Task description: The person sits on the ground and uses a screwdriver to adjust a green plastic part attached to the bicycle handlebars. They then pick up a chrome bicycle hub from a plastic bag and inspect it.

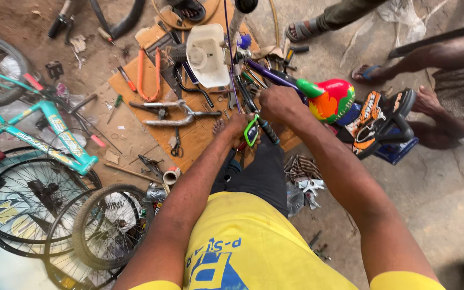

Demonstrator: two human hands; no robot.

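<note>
Head view | left hand [236,130] closed on green-handled tool [251,130] | right hand [277,103] gripping small bicycle frame [275,78]

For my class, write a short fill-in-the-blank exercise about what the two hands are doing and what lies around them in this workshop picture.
1. The left hand holds a small tool with a ______ handle.
2. The right hand works on a child's bicycle coloured red, green and ______.
3. The orange-handled pliers lie on a sheet of ______.
4. The teal bicycle frame lies on the person's ______ side.

Missing words: green; orange; cardboard; left
</note>
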